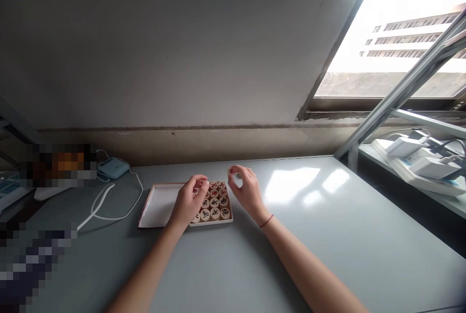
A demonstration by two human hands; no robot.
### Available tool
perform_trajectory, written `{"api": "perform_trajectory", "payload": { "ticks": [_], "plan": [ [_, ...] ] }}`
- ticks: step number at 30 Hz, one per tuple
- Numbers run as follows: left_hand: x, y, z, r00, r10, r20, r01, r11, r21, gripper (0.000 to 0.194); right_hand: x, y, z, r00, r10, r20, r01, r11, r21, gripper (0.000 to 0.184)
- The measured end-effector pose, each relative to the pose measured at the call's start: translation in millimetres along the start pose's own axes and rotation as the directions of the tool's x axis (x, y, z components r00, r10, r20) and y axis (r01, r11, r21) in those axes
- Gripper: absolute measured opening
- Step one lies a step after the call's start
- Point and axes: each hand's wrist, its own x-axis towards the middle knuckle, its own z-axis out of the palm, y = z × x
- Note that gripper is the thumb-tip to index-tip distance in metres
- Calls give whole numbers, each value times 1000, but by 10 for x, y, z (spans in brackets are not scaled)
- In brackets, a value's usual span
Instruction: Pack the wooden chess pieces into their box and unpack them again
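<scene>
Chinese chess pieces (214, 202), round, with red and black characters, stand in rows in a shallow white box (213, 223) on the grey table. To the box's left, against it, lies its lid (160, 205), white inside with a reddish edge. My left hand (189, 199) hovers over the box's left side, fingers curved and a little apart from the thumb, with no piece visible in them; it hides some pieces. Just beyond the box's far right corner, my right hand (247, 189) pinches a Chinese chess piece (231, 171) with red marking between thumb and fingers.
A light blue device (113, 168) with a white cable (137, 196) sits at the back left. Blurred-out items lie along the left side. At the right, a metal frame (386, 94) rises beside a shelf with white power adapters (429, 162). Sunlight patches the table (327, 235).
</scene>
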Motion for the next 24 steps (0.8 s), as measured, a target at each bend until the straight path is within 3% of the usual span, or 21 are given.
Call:
{"api": "perform_trajectory", "payload": {
  "ticks": [3,6,10,18,24],
  "plan": [
    [27,-48,-49,1000,-10,-17,10,1000,22,27,12,304,-34,982,188,13,-185,973,-134,15],
    [41,-92,-79,999,-21,-25,21,1000,17,25,-17,480,-40,957,273,97,-242,937,-252,15],
    [53,-131,-97,999,-27,-24,27,999,17,25,-64,527,-7,944,288,161,-225,920,-322,16],
    [91,-175,-116,999,-9,-35,11,998,66,24,-17,550,47,950,278,141,-215,912,-349,15],
    [113,-223,-158,995,-3,-97,26,971,236,22,35,562,115,948,277,156,-209,913,-349,15]
  ]
}}
